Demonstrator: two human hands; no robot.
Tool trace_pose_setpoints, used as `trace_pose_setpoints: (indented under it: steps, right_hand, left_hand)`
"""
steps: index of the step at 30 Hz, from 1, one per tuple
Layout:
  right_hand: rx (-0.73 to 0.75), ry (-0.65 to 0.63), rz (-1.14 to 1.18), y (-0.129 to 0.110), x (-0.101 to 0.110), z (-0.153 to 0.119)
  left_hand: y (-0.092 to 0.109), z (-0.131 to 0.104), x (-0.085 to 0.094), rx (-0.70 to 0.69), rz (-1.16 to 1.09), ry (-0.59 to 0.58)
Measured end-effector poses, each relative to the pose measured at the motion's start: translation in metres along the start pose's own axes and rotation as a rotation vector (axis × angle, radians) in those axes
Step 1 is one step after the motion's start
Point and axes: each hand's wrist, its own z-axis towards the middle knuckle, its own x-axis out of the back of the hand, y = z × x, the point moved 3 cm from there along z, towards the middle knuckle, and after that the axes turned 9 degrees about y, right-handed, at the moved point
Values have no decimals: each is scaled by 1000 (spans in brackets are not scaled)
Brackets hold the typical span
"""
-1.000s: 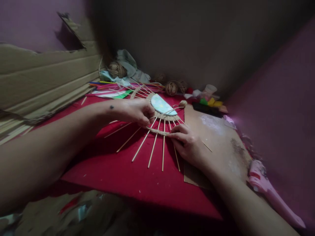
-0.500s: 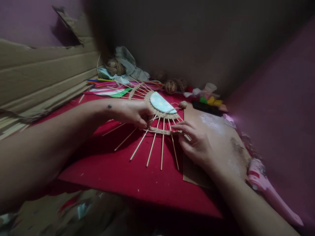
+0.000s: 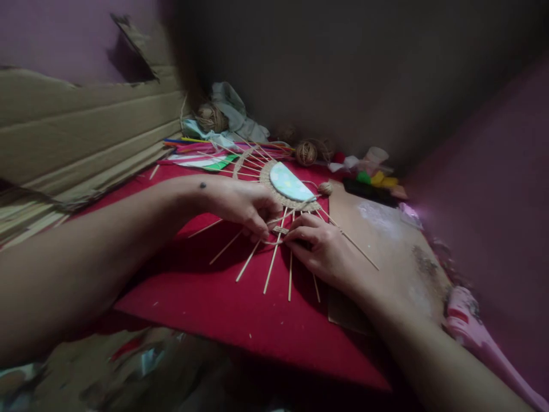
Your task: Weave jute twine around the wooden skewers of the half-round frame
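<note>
A half-round piece with a pale blue-green centre (image 3: 291, 182) and a twine-wrapped rim (image 3: 266, 176) lies on the red cloth, thin wooden sticks (image 3: 271, 266) fanning out from it. A woven twine band (image 3: 281, 230) crosses the sticks, partly covered by my fingers. My left hand (image 3: 253, 210) is closed around the band and twine at the left, its fingertips pinched together. From the right, my right hand (image 3: 315, 243) pinches a strand of twine (image 3: 271, 242) by the front sticks. The strand runs between both hands.
A brown board (image 3: 386, 246) lies at the right, with a pink glue gun (image 3: 476, 326) beside it. Twine balls (image 3: 306, 153), coloured strips (image 3: 270, 150) and cloth (image 3: 231, 111) sit at the back. Cardboard (image 3: 86, 126) stands along the left. The red table's front edge (image 3: 253, 349) is close.
My right hand has moved left along the band, close to my left hand, and now pinches the twine. A right-hand stick over the board has come into view. The whole view has shifted slightly.
</note>
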Motion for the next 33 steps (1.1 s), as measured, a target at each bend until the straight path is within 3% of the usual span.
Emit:
trace_pose_setpoints:
  steps: [11, 15, 19, 25, 33]
  right_hand:
    - [-52, 34, 18, 4, -7, -2]
    - [-41, 4, 24, 5, -7, -2]
    - [-4, 10, -24, 8, -7, -2]
    - [97, 27, -95, 10, -11, -4]
    - [103, -109, -42, 5, -7, -4]
  left_hand:
    - [16, -27, 3, -153, -298, -113]
    - [22, -42, -11, -194, -309, -154]
    - [31, -58, -40, -246, -286, -199]
    - [38, -70, -71, -250, -119, -114]
    - [18, -72, -70, -101, 79, 3]
